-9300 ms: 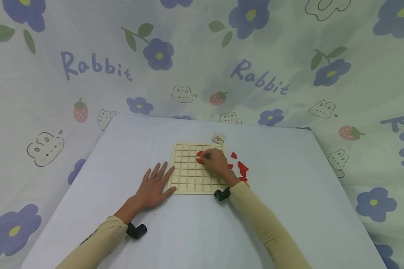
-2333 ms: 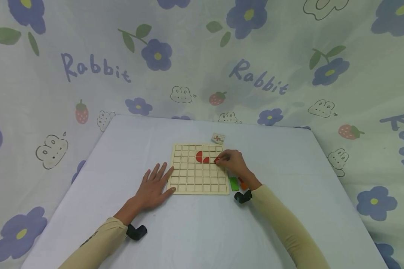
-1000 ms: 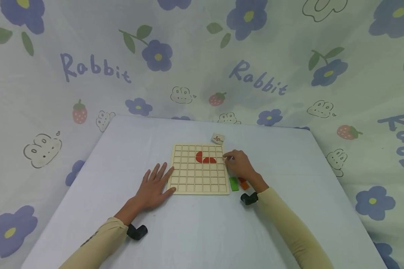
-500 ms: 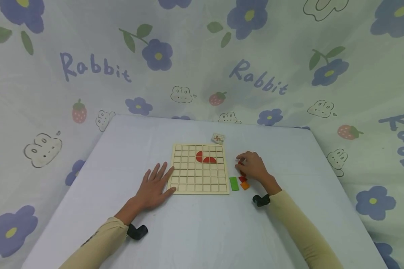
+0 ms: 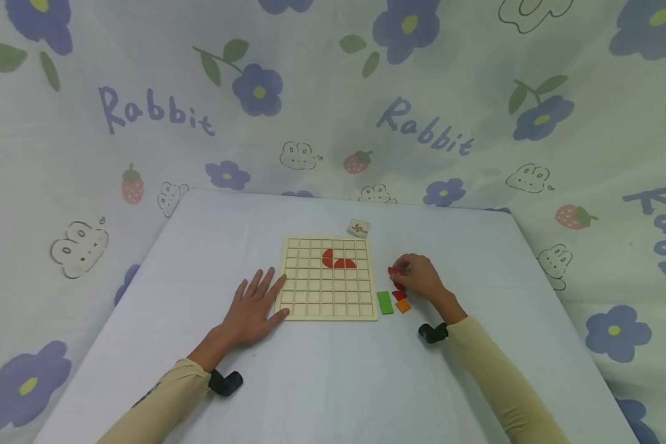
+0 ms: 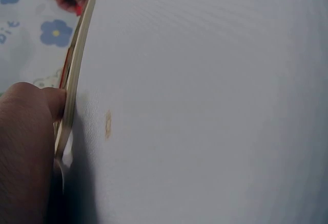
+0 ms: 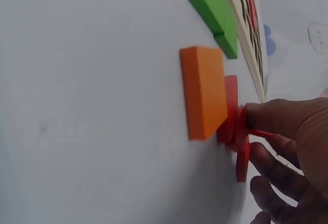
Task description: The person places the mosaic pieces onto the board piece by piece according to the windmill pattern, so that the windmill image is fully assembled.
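My left hand (image 5: 253, 311) lies flat with spread fingers at the left edge of a pale wooden grid board (image 5: 315, 297). Its thumb rests on the board's near left corner. Red rounded pieces (image 5: 345, 264) sit in several cells toward the upper right, forming a curved shape. Right of the board, my right hand (image 5: 420, 275) pinches a red quarter-round piece (image 5: 393, 271) between thumb and fingers. More red pieces (image 7: 230, 108) lie under and beside the fingertips, partly hidden. Next to them are an orange block (image 7: 204, 93) and green blocks (image 7: 214, 6).
A small printed card (image 5: 359, 228) stands just beyond the board's far right corner. White cloth covers the table (image 5: 322, 382). A patterned curtain (image 5: 322, 92) hangs behind and around it. Each wrist wears a black camera (image 5: 225, 383).
My right hand has set red pieces in the board's cells, then moved right to the loose red pieces and taken one between its fingers. The left hand has stayed in place.
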Demonstrator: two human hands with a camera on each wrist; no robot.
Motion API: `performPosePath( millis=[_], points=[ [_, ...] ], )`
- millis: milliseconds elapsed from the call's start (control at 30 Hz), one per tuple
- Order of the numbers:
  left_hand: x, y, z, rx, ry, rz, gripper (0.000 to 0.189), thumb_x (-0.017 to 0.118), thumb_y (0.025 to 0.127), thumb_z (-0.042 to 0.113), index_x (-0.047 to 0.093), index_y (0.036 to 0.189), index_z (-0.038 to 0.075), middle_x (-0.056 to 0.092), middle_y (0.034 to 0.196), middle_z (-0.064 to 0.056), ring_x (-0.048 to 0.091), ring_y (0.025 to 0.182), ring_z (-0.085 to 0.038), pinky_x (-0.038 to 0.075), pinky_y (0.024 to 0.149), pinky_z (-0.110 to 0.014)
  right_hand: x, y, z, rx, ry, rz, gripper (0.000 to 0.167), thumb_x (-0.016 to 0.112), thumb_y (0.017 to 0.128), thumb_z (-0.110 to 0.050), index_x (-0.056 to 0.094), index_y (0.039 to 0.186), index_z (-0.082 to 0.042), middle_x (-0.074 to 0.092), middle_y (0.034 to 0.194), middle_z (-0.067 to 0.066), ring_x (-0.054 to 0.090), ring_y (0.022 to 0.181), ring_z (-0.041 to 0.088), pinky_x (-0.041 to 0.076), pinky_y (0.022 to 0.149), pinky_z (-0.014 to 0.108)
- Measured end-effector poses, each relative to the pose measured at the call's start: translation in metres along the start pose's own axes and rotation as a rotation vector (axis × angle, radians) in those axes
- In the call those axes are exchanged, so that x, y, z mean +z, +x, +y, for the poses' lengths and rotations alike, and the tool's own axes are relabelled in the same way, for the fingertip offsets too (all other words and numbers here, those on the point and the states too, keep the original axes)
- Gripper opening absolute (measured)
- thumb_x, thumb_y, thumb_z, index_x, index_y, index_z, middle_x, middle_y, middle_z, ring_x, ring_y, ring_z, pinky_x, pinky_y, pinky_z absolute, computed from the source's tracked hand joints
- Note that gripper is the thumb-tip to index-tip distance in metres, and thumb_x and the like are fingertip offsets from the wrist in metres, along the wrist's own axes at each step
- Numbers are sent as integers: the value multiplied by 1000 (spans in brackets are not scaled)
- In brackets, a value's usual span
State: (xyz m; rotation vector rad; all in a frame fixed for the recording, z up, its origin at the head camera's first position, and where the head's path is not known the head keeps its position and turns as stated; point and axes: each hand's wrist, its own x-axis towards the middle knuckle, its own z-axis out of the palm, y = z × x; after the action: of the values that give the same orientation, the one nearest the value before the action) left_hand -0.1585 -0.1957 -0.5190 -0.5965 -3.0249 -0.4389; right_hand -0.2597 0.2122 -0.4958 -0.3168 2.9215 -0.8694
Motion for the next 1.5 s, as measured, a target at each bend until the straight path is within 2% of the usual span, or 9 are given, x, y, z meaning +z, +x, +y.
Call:
performPosePath(
  millis=[133,300,500,700,967,1133,1333,1500],
  points=[
    [0,1,0,-2,-1,-9,77,46,97,56,24,158,14,13,162,-15,6,148,-37,6,112,-61,3,2,-2,25,40,2,18,76,87,-18,69,100,-9,66,93,3,56,83,22,51,70,32],
    [1,1,0,-2,7,-9,77,45,97,57,24,158,14,13,162,-15,6,148,-38,6,112,-61,2,2,-6,-24,108,32,17,70,88,-9,73,105,-8,63,98,3,57,92,22,52,80,36],
    [0,0,0,0,6,-7,77,45,97,57,25,157,13,14,162,-16,7,148,-38,7,112,-61,4,2,-11,-81,157,56,25,65,90,-1,73,112,-5,58,97,4,57,90,22,51,86,39],
    [1,-1,-1,-2,-1,-10,77,45,97,57,25,157,13,13,162,-16,6,148,-38,6,112,-61,11,5,-17,-120,188,78,38,67,88,-2,65,126,-6,64,103,7,63,94,23,53,86,40],
    [1,-1,0,-1,-3,-11,77,45,97,57,24,158,14,13,162,-15,5,148,-37,6,112,-61,21,11,-33,-112,266,43,24,75,86,-7,74,110,-6,70,105,4,67,94,20,54,86,38],
    [2,-1,-1,0,5,-5,78,44,97,58,23,158,14,13,162,-15,5,148,-37,7,112,-61,28,14,-45,-117,302,26,22,75,86,-7,76,108,-8,70,103,2,66,90,19,53,83,37],
    [1,-2,0,2,8,-3,77,44,98,57,24,158,14,13,162,-15,6,148,-38,7,112,-61,40,19,-59,-158,349,16,22,80,84,-12,76,104,-5,73,91,0,68,81,14,54,76,35],
    [0,-2,0,7,12,4,77,45,98,56,25,157,13,14,162,-16,7,148,-38,8,112,-61,50,22,-75,-166,340,12,21,82,82,-14,77,101,-6,72,90,-1,68,78,13,55,72,32]
  ],
)
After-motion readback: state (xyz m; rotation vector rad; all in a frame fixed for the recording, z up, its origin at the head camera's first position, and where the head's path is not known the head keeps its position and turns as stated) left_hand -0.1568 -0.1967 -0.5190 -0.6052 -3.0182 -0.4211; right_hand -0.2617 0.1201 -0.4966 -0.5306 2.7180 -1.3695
